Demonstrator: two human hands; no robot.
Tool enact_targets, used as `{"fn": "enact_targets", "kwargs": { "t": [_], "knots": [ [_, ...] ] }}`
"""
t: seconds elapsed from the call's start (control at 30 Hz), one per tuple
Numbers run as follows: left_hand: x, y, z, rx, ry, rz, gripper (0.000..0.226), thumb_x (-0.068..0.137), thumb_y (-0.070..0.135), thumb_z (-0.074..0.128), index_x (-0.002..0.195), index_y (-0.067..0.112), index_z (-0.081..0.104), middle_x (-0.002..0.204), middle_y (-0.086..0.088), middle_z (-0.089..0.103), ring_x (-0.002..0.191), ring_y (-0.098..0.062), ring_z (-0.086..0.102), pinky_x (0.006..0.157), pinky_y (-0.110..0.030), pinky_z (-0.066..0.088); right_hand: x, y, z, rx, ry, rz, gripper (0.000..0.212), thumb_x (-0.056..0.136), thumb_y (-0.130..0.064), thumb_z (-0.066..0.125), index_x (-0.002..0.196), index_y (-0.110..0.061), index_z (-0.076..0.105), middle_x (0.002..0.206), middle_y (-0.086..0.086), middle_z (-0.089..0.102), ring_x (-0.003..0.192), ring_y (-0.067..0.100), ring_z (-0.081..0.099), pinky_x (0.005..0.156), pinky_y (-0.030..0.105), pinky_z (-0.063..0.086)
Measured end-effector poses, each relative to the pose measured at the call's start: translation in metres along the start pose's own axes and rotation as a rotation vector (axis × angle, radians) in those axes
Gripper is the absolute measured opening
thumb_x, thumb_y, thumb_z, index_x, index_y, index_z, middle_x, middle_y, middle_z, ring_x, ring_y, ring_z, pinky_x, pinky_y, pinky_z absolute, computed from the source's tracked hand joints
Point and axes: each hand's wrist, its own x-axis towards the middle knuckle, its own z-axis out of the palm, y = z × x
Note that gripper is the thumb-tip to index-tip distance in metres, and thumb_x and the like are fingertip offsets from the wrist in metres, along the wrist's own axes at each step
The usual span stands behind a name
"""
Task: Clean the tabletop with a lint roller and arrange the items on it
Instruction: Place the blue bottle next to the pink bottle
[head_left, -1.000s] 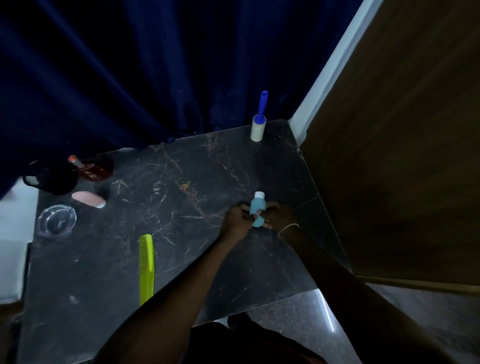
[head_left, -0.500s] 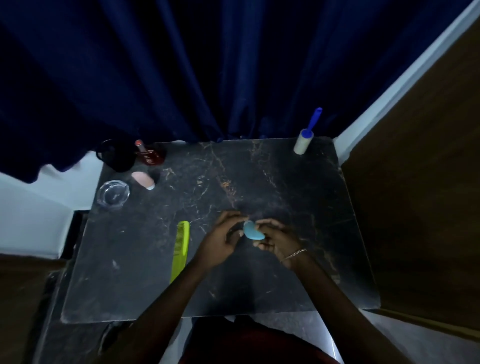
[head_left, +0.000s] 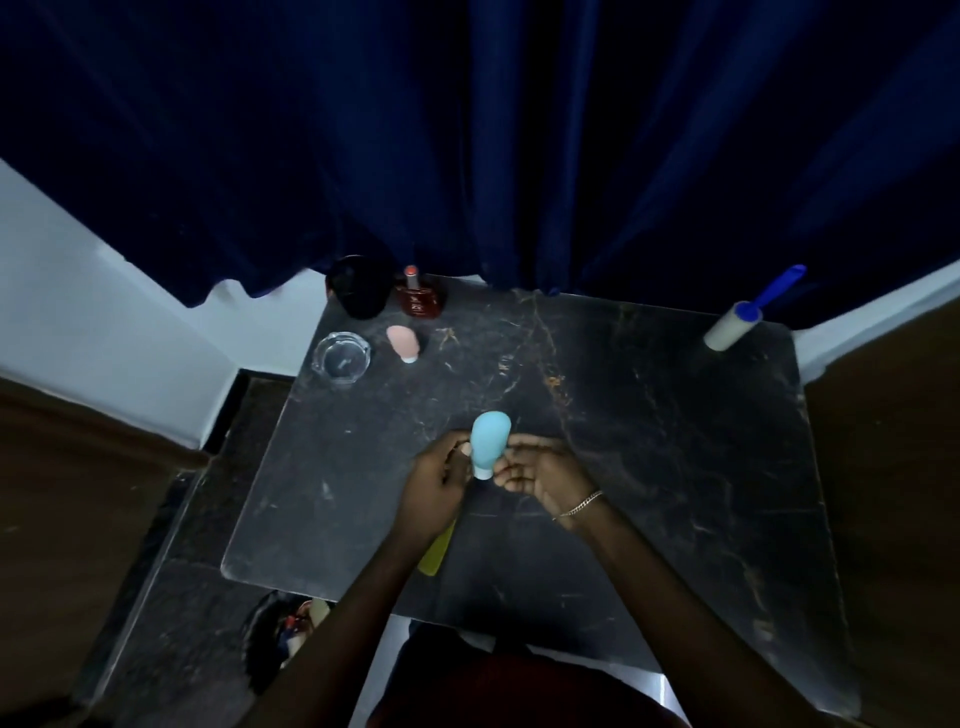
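Holding: light-blue squeeze bottle (head_left: 489, 441), cap down, pinched between left hand (head_left: 440, 480) and right hand (head_left: 535, 470) above the marble tabletop (head_left: 675, 467) centre (probably choosing its spot). Lint roller (head_left: 735, 327) stands at 2 o'clock, near the corner edge. Glass ashtray (head_left: 342, 358), pink bottle (head_left: 402, 340) grouped at 11 o'clock. Open room: right half.

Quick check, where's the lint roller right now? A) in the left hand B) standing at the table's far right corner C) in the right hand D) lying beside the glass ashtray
B: the lint roller stands untouched at the table's far right corner, while the left hand and right hand both hold the blue bottle.
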Motion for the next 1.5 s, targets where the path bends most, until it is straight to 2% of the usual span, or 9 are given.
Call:
{"fn": "enact_targets", "kwargs": {
  "t": [0.13, 0.3, 0.43, 0.6, 0.7, 0.8, 1.03, 1.23, 1.5],
  "knots": [
    [0.01, -0.015, -0.029, -0.035, 0.03, -0.073, 0.023, 0.106, 0.026, 0.047, 0.113, 0.029, 0.069, 0.098, 0.006, 0.076, 0.09, -0.014, 0.073, 0.08, -0.046, 0.061, 0.021, 0.01, 0.033, -0.355, 0.028, -0.164, 0.03, 0.089, -0.012, 0.072, 0.118, -0.006, 0.069, 0.071, 0.001, 0.068, 0.06, 0.01, 0.057, 0.054, 0.019, 0.048],
    [0.024, -0.029, -0.058, -0.072, 0.027, -0.112, 0.022, 0.107, 0.033, 0.049, 0.111, 0.039, 0.07, 0.1, 0.01, 0.076, 0.09, -0.012, 0.075, 0.077, -0.048, 0.063, 0.05, 0.013, 0.061, -0.522, 0.101, -0.228, 0.035, 0.084, -0.015, 0.078, 0.118, -0.008, 0.072, 0.101, 0.015, 0.076, 0.085, 0.022, 0.069, 0.078, 0.044, 0.057],
    [0.04, -0.043, -0.074, -0.117, 0.001, -0.177, 0.024, 0.104, 0.029, 0.051, 0.114, 0.026, 0.073, 0.1, 0.0, 0.078, 0.093, -0.026, 0.076, 0.081, -0.055, 0.062, 0.071, 0.011, 0.079, -0.566, 0.153, -0.24, 0.032, 0.082, -0.012, 0.078, 0.114, -0.009, 0.073, 0.096, 0.007, 0.077, 0.081, 0.016, 0.07, 0.08, 0.044, 0.059],
    [0.065, -0.058, -0.09, -0.055, 0.005, -0.227, 0.024, 0.105, 0.016, 0.055, 0.119, 0.01, 0.072, 0.108, -0.011, 0.078, 0.097, -0.031, 0.075, 0.09, -0.049, 0.06, 0.099, 0.002, 0.107, -0.657, 0.193, -0.239, 0.024, 0.083, -0.01, 0.073, 0.105, -0.002, 0.072, 0.095, 0.018, 0.076, 0.09, 0.039, 0.072, 0.08, 0.055, 0.058],
    [0.079, -0.059, -0.099, 0.004, -0.008, -0.199, 0.03, 0.101, 0.006, 0.057, 0.128, 0.011, 0.069, 0.117, -0.009, 0.077, 0.106, -0.025, 0.073, 0.096, -0.035, 0.056, 0.119, -0.001, 0.125, -0.765, 0.255, -0.281, 0.018, 0.085, -0.012, 0.068, 0.102, -0.004, 0.071, 0.094, 0.017, 0.076, 0.086, 0.037, 0.072, 0.079, 0.05, 0.057],
    [0.099, -0.066, -0.107, -0.015, -0.077, -0.241, 0.048, 0.097, -0.005, 0.054, 0.144, 0.006, 0.056, 0.135, -0.014, 0.069, 0.126, -0.027, 0.065, 0.112, -0.04, 0.049, 0.138, -0.003, 0.142, -0.786, 0.302, -0.32, 0.02, 0.087, -0.005, 0.061, 0.106, -0.004, 0.069, 0.098, 0.018, 0.074, 0.081, 0.023, 0.066, 0.074, 0.03, 0.053],
    [0.117, -0.087, -0.118, -0.03, -0.258, -0.317, 0.059, 0.098, -0.01, 0.051, 0.154, 0.001, 0.038, 0.149, -0.021, 0.055, 0.141, -0.032, 0.052, 0.121, -0.051, 0.038, 0.165, -0.004, 0.163, -0.787, 0.308, -0.296, 0.031, 0.087, 0.001, 0.062, 0.118, -0.001, 0.066, 0.113, 0.02, 0.072, 0.105, 0.034, 0.068, 0.091, 0.036, 0.052],
    [0.117, -0.096, -0.123, -0.057, -0.355, -0.333, 0.071, 0.095, -0.019, 0.049, 0.158, -0.005, 0.02, 0.161, -0.022, 0.04, 0.152, -0.033, 0.039, 0.129, -0.046, 0.028, 0.167, 0.004, 0.167, -0.859, 0.316, -0.278, 0.039, 0.093, -0.003, 0.057, 0.132, -0.004, 0.059, 0.132, 0.017, 0.064, 0.124, 0.032, 0.06, 0.107, 0.042, 0.044],
    [0.115, -0.101, -0.125, -0.045, -0.369, -0.337, 0.074, 0.093, -0.016, 0.055, 0.158, -0.001, 0.023, 0.159, -0.019, 0.043, 0.15, -0.029, 0.043, 0.127, -0.048, 0.032, 0.159, 0.012, 0.167, -0.877, 0.336, -0.344, 0.043, 0.093, -0.002, 0.054, 0.136, -0.006, 0.057, 0.136, 0.016, 0.062, 0.129, 0.033, 0.056, 0.113, 0.04, 0.04]
  ]
}}
